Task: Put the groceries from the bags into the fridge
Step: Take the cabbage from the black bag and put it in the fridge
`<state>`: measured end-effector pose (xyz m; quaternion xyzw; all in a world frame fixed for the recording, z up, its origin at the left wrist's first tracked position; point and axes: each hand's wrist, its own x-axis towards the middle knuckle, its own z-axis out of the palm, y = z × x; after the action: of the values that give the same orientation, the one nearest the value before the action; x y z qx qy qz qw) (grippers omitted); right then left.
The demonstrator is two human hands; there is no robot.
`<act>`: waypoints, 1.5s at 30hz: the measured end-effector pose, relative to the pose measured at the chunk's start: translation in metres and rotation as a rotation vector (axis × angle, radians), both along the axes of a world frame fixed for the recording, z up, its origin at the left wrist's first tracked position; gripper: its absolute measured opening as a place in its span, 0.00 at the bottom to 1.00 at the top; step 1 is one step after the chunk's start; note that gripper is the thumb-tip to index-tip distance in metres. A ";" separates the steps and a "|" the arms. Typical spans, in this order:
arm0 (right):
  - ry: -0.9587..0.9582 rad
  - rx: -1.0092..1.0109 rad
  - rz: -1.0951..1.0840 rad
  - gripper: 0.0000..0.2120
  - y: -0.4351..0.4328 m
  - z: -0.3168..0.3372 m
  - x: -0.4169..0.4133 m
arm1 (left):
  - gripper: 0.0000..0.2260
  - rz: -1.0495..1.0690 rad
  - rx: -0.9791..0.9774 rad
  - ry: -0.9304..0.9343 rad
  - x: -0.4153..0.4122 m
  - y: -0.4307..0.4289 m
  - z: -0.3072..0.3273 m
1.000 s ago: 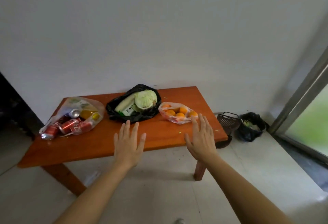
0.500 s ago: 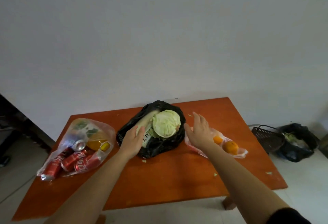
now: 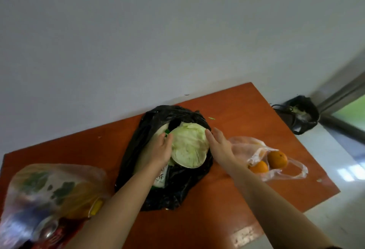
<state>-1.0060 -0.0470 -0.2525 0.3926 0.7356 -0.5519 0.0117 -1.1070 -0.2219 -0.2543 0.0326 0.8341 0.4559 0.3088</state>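
Observation:
A pale green cabbage [image 3: 189,146] lies in an open black bag [image 3: 171,187] in the middle of the orange table [image 3: 237,114]. My left hand [image 3: 161,150] lies flat against the cabbage's left side. My right hand [image 3: 219,144] touches its right side with straight fingers. Under my left hand sit a pale long vegetable [image 3: 161,129] and a white carton [image 3: 161,177]. A clear bag [image 3: 254,150] with oranges [image 3: 277,159] lies to the right. Another clear bag [image 3: 49,195] at the left holds red cans and yellow items.
A black bin bag [image 3: 305,114] and a dark basket [image 3: 284,114] stand on the floor past the table's right end. A white wall runs behind the table. A glass door frame [image 3: 345,90] is at the far right.
I have stepped closer to the table. Both hands reached forward from the table's near edge into the black bag and now flank the cabbage.

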 end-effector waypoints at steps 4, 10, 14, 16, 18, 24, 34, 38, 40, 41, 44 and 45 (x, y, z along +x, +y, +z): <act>-0.042 -0.201 -0.151 0.42 -0.021 -0.031 -0.028 | 0.29 0.031 0.077 -0.212 -0.021 0.014 -0.031; 0.096 -0.268 -0.348 0.47 -0.036 -0.050 -0.044 | 0.31 0.164 0.197 -0.366 -0.032 0.022 -0.059; 0.103 -0.255 -0.363 0.48 -0.041 -0.047 -0.044 | 0.27 0.263 0.242 -0.394 -0.035 0.027 -0.055; 0.138 -0.251 -0.367 0.48 -0.048 -0.044 -0.038 | 0.30 0.297 0.242 -0.366 -0.030 0.028 -0.051; 0.185 -0.258 -0.370 0.48 -0.054 -0.038 -0.028 | 0.33 0.324 0.187 -0.276 -0.024 0.031 -0.047; 0.380 -0.238 -0.370 0.39 -0.042 0.013 0.016 | 0.28 0.315 0.240 0.026 0.014 0.056 0.024; 0.762 0.100 -0.577 0.37 0.038 0.137 0.245 | 0.21 -0.020 0.644 0.239 0.234 0.157 0.164; 0.869 0.218 -0.690 0.33 0.060 0.173 0.394 | 0.14 -0.249 0.753 0.214 0.371 0.195 0.199; 0.899 0.272 -0.763 0.37 0.069 0.190 0.466 | 0.13 -0.392 0.792 0.174 0.439 0.212 0.215; 0.929 0.302 -0.804 0.37 0.074 0.198 0.504 | 0.14 -0.457 0.807 0.146 0.476 0.219 0.226; 1.026 0.406 -0.895 0.33 0.088 0.218 0.606 | 0.19 -0.628 0.904 0.073 0.573 0.247 0.248; 1.038 0.423 -0.909 0.32 0.092 0.224 0.632 | 0.22 -0.674 0.922 0.049 0.597 0.255 0.254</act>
<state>-0.3739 0.0447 -0.0288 0.3408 0.5014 -0.4634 -0.6463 -0.5100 0.0333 -0.0003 0.4385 0.4992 0.6484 0.3716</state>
